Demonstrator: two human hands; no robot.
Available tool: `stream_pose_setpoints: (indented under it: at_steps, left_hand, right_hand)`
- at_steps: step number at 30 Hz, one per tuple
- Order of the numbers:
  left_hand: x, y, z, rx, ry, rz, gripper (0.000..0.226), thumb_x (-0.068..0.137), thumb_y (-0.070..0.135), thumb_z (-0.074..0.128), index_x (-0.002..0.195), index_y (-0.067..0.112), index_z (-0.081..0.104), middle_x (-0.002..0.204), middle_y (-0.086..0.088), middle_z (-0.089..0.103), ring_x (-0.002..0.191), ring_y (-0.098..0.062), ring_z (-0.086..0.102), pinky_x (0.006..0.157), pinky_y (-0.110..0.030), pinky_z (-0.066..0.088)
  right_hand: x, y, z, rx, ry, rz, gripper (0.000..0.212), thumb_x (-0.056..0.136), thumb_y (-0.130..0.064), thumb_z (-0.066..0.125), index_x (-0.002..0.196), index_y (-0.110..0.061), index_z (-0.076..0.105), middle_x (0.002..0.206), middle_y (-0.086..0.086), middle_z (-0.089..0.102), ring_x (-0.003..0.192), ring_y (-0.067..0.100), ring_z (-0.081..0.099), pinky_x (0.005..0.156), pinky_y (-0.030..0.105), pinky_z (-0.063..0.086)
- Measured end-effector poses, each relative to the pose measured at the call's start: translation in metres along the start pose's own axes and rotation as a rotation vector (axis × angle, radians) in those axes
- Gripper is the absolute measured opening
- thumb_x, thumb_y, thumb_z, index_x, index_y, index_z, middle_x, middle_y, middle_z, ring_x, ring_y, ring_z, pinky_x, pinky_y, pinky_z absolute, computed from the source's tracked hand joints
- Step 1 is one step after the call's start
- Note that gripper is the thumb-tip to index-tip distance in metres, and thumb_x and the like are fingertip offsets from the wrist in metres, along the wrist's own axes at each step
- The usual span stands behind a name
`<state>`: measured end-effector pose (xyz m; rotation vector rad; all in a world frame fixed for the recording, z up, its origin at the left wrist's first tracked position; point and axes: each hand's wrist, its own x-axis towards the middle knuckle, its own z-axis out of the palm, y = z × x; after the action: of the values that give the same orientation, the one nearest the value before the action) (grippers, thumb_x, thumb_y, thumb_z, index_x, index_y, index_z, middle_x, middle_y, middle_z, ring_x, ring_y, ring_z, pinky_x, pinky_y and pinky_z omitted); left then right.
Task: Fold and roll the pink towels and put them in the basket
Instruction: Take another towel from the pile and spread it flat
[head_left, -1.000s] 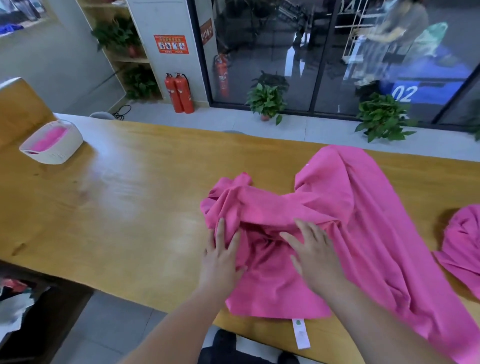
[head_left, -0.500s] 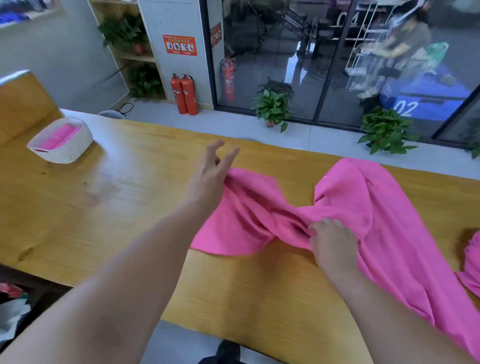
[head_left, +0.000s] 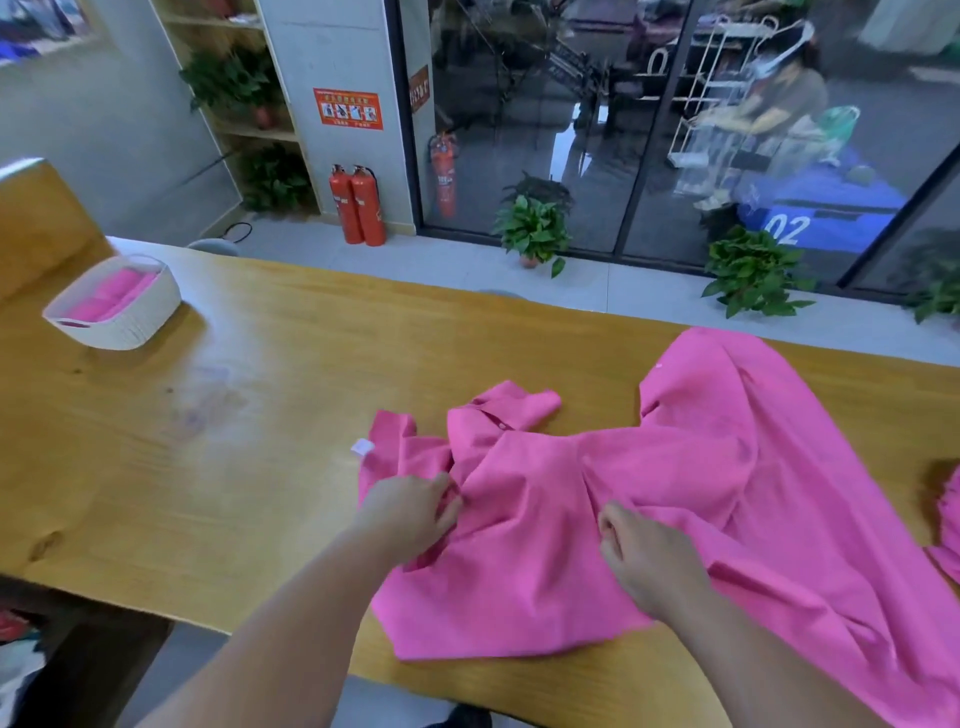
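Wooden tabletop (head_left: 260, 415) ran wide across the room, with glass doors (head_left: 649, 130), a couple of red fire extinguishers (head_left: 358, 205) and some potted plants (head_left: 535, 228) on the floor past its far edge, up around 12 o'clock. The big pink towel (head_left: 701, 493) lay crumpled right in front of me, bunched at the middle and spreading off toward 3 and 4 o'clock, with its near hem close to the tabletop's near edge. A little white tag (head_left: 362, 447) stuck out of it at roughly 11 o'clock from my left hand (head_left: 410, 512). That hand sat on the towel's 9 o'clock end, fingers (head_left: 445, 512) curled and pinching a fold of cloth. My right hand (head_left: 654, 561) was on the towel too, about 3 o'clock from the left one, fingers tucked in and gripping a ridge of fabric. Way off at 10 o'clock sat the white basket (head_left: 130, 327), well apart from the towel, with rolled pink towels (head_left: 111, 296) inside. Another bit of pink cloth (head_left: 950, 519) peeked in at 3 o'clock, cut off by the edge of view.
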<state>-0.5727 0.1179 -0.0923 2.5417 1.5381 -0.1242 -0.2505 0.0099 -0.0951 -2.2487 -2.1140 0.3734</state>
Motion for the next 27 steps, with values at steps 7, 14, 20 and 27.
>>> stream_pose_setpoints:
  at_steps: [7, 14, 20, 27]
  left_hand:
    - [0.004, -0.001, 0.02, -0.221, -0.012, -0.028, 0.061, 0.096, 0.023, 0.048, 0.156, 0.021, 0.035, 0.15, -0.005, 0.05, 0.125, -0.032, 0.06, 0.088, -0.045, 0.053]
    - [-0.009, -0.023, 0.022, 0.192, -0.156, -0.102, 0.041, 0.105, 0.017, 0.039, 0.145, 0.013, 0.039, 0.116, -0.005, 0.07, 0.1, -0.03, 0.072, 0.061, -0.035, 0.04]
    - [0.004, -0.034, 0.019, -0.032, 0.087, -0.175, 0.052, 0.093, 0.015, 0.051, 0.145, 0.018, 0.046, 0.137, -0.007, 0.056, 0.124, -0.032, 0.056, 0.089, -0.045, 0.053]
    - [0.056, -0.019, 0.008, -0.033, 0.049, 0.034, 0.053, 0.104, 0.017, 0.04, 0.157, 0.024, 0.036, 0.154, 0.002, 0.052, 0.147, -0.022, 0.041, 0.116, -0.039, 0.032]
  right_hand:
    - [0.03, -0.043, 0.022, 0.083, 0.037, -0.125, 0.075, 0.098, -0.057, 0.045, 0.164, -0.035, 0.018, 0.17, -0.004, 0.023, 0.157, 0.022, 0.022, 0.126, 0.045, 0.028]
    - [0.022, -0.077, 0.026, -0.058, -0.14, -0.065, 0.061, 0.102, -0.068, 0.018, 0.134, -0.035, 0.057, 0.114, 0.003, 0.075, 0.106, 0.03, 0.07, 0.087, 0.042, 0.054]
    - [0.039, -0.082, 0.027, 0.073, 0.123, -0.03, 0.029, 0.103, -0.043, 0.048, 0.108, -0.025, 0.069, 0.11, -0.002, 0.067, 0.103, 0.026, 0.064, 0.081, 0.042, 0.054]
    - [0.088, -0.074, 0.017, 0.15, 0.137, -0.068, 0.042, 0.101, -0.035, 0.053, 0.139, -0.018, 0.062, 0.138, 0.001, 0.065, 0.126, 0.03, 0.054, 0.105, 0.048, 0.048]
